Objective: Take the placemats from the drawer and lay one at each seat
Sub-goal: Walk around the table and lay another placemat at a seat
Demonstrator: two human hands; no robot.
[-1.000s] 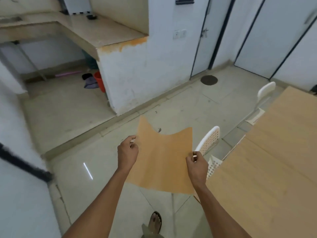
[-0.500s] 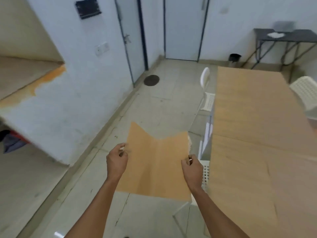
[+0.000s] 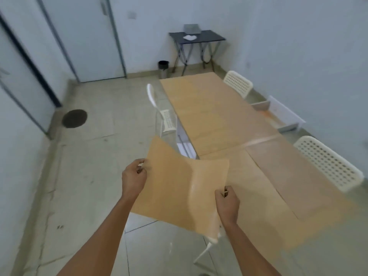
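Observation:
A tan, flexible placemat (image 3: 175, 188) hangs between my hands in front of me, over the floor beside the long wooden table (image 3: 215, 116). My left hand (image 3: 133, 177) pinches its left edge. My right hand (image 3: 227, 202) pinches its right edge near the table's left side. The mat sags in the middle and hides part of a white chair below it. A paler mat-like sheet (image 3: 294, 176) lies flat on the table at the near right seat. An open white drawer (image 3: 278, 114) juts out on the table's far side.
White perforated chairs stand around the table: one at the left (image 3: 165, 116), one at the far right (image 3: 238, 83), one at the near right (image 3: 328, 162). A small dark folding table (image 3: 196, 36) and a black bin (image 3: 163, 65) stand at the back wall. Doors line the left.
My view has swung right from the counter and wall to the whole table. Both hands kept their hold on the placemat, and it is now closer to the table's edge.

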